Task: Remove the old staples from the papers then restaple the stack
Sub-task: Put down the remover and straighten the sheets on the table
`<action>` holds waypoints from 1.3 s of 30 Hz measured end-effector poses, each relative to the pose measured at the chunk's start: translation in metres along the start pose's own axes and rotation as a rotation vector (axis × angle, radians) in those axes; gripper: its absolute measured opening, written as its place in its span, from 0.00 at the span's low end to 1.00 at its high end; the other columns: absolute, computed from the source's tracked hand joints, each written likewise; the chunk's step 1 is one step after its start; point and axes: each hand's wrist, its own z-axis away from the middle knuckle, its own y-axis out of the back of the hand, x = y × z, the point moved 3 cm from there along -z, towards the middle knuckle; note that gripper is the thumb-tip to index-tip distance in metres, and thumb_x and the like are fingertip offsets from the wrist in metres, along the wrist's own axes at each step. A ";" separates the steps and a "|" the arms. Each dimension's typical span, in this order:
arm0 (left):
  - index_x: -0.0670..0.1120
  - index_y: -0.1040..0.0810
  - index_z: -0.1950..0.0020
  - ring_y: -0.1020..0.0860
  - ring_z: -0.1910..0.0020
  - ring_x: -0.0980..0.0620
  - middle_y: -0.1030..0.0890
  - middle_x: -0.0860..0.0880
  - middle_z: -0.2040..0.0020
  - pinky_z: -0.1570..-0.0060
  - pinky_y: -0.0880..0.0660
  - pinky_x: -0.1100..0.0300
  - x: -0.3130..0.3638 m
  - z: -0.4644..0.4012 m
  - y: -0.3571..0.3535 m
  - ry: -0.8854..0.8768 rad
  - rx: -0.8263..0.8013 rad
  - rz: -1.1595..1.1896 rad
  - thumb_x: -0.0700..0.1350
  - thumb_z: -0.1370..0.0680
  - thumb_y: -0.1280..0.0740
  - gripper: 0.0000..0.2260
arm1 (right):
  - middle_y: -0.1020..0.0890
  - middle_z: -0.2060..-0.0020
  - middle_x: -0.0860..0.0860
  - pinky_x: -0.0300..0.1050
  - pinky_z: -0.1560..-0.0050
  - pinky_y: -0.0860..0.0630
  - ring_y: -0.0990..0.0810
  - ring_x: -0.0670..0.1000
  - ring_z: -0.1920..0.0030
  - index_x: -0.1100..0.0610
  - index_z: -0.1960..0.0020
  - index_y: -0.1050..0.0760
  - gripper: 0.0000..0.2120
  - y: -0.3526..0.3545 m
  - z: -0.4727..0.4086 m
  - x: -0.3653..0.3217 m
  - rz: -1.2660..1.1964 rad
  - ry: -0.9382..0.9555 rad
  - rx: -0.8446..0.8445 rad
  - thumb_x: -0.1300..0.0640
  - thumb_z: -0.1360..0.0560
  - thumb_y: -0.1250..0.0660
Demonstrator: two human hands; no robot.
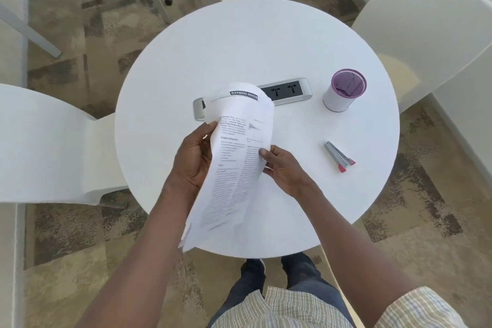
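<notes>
A stack of printed papers [234, 168] is held up above the round white table [239, 48], curled and tilted, with its headline end toward the far side. My left hand [194, 160] grips the stack's left edge. My right hand [282, 168] pinches its right edge with the thumb on top. A grey stapler with red ends [339, 156] lies on the table to the right of my right hand, apart from it. No staple is visible in the papers at this size.
A white and purple mesh pen cup [344, 90] stands at the right back. A power socket strip [287, 90] is set in the table's middle, partly behind the papers. White chairs [53, 146] [426, 21] stand left and right.
</notes>
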 end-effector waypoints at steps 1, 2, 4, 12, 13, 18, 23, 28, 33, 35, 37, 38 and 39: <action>0.40 0.24 0.33 0.21 0.45 0.41 0.21 0.40 0.41 0.41 0.25 0.49 0.006 -0.001 0.004 -0.016 0.015 -0.017 0.44 0.22 0.35 0.18 | 0.16 0.40 0.56 0.48 0.43 0.21 0.17 0.54 0.42 0.60 0.42 0.22 0.23 0.001 0.002 0.000 0.003 -0.004 0.012 0.50 0.31 0.22; 0.41 0.22 0.36 0.20 0.48 0.42 0.20 0.41 0.43 0.44 0.24 0.49 0.013 -0.002 0.009 -0.034 0.028 -0.038 0.44 0.22 0.35 0.16 | 0.15 0.41 0.56 0.47 0.44 0.20 0.17 0.53 0.44 0.59 0.43 0.22 0.20 0.002 0.005 -0.001 0.016 -0.006 0.032 0.52 0.29 0.23; 0.41 0.19 0.40 0.19 0.48 0.42 0.18 0.41 0.43 0.42 0.23 0.48 0.025 -0.008 0.024 -0.081 0.069 -0.097 0.43 0.23 0.33 0.13 | 0.14 0.46 0.55 0.45 0.51 0.19 0.15 0.52 0.50 0.58 0.46 0.21 0.13 0.003 0.009 -0.003 0.054 0.014 0.095 0.55 0.27 0.24; 0.42 0.15 0.54 0.20 0.56 0.47 0.15 0.46 0.54 0.50 0.21 0.50 0.045 -0.041 0.087 -0.350 0.413 -0.634 0.39 0.24 0.30 0.04 | 0.12 0.52 0.55 0.52 0.50 0.17 0.13 0.54 0.53 0.59 0.44 0.23 0.16 -0.004 0.018 -0.007 0.325 0.123 0.359 0.59 0.29 0.22; 0.42 0.16 0.55 0.23 0.57 0.48 0.17 0.46 0.55 0.51 0.23 0.50 0.044 -0.046 0.093 -0.367 0.450 -0.660 0.40 0.23 0.30 0.04 | 0.12 0.52 0.53 0.50 0.51 0.16 0.13 0.52 0.52 0.57 0.42 0.23 0.19 -0.005 0.020 -0.005 0.355 0.106 0.330 0.58 0.30 0.21; 0.47 0.26 0.57 0.34 0.58 0.49 0.30 0.46 0.59 0.57 0.37 0.55 0.036 -0.069 0.110 -0.416 0.602 -0.655 0.39 0.23 0.32 0.05 | 0.14 0.52 0.47 0.38 0.60 0.19 0.14 0.48 0.53 0.53 0.42 0.24 0.19 -0.002 0.026 0.018 0.578 0.053 0.320 0.55 0.29 0.22; 0.48 0.22 0.60 0.29 0.60 0.48 0.24 0.48 0.59 0.57 0.29 0.58 0.023 -0.083 0.122 -0.391 0.710 -0.581 0.39 0.23 0.32 0.07 | 0.17 0.50 0.54 0.51 0.48 0.21 0.18 0.55 0.50 0.54 0.39 0.25 0.17 0.004 0.028 0.035 0.766 0.056 0.479 0.55 0.25 0.27; 0.50 0.19 0.58 0.23 0.57 0.48 0.19 0.48 0.57 0.49 0.23 0.55 0.012 -0.093 0.128 -0.335 0.680 -0.577 0.35 0.22 0.34 0.10 | 0.21 0.56 0.46 0.39 0.61 0.29 0.22 0.46 0.58 0.51 0.32 0.31 0.22 0.000 0.030 0.043 0.975 0.123 0.484 0.61 0.24 0.32; 0.37 0.22 0.58 0.37 0.63 0.47 0.31 0.45 0.63 0.63 0.40 0.56 0.002 -0.094 0.126 -0.354 0.621 -0.929 0.30 0.28 0.43 0.11 | 0.18 0.49 0.51 0.43 0.51 0.28 0.19 0.55 0.46 0.53 0.27 0.35 0.25 0.000 0.034 0.052 1.052 0.121 0.502 0.64 0.22 0.35; 0.40 0.23 0.61 0.37 0.62 0.48 0.32 0.45 0.64 0.62 0.41 0.55 -0.001 -0.095 0.128 -0.391 0.631 -1.003 0.29 0.28 0.42 0.10 | 0.18 0.43 0.57 0.44 0.46 0.26 0.20 0.57 0.40 0.54 0.27 0.34 0.25 0.003 0.036 0.055 1.063 0.111 0.524 0.65 0.22 0.35; 0.48 0.27 0.60 0.35 0.62 0.49 0.30 0.47 0.63 0.60 0.38 0.56 -0.002 -0.095 0.128 -0.434 0.620 -1.043 0.29 0.27 0.40 0.13 | 0.18 0.40 0.59 0.45 0.42 0.26 0.21 0.57 0.38 0.55 0.27 0.34 0.25 0.006 0.038 0.056 1.077 0.113 0.539 0.65 0.22 0.35; 0.50 0.27 0.60 0.34 0.62 0.49 0.29 0.48 0.63 0.59 0.37 0.57 -0.003 -0.096 0.127 -0.453 0.611 -1.063 0.30 0.27 0.39 0.14 | 0.18 0.40 0.59 0.45 0.41 0.27 0.21 0.57 0.38 0.56 0.27 0.33 0.25 0.008 0.037 0.056 1.085 0.122 0.543 0.65 0.22 0.34; 0.50 0.27 0.59 0.33 0.62 0.49 0.28 0.48 0.63 0.58 0.37 0.58 -0.003 -0.097 0.128 -0.466 0.599 -1.086 0.30 0.27 0.38 0.14 | 0.18 0.41 0.59 0.45 0.41 0.27 0.21 0.58 0.38 0.56 0.27 0.33 0.24 0.009 0.037 0.055 1.089 0.132 0.544 0.65 0.22 0.34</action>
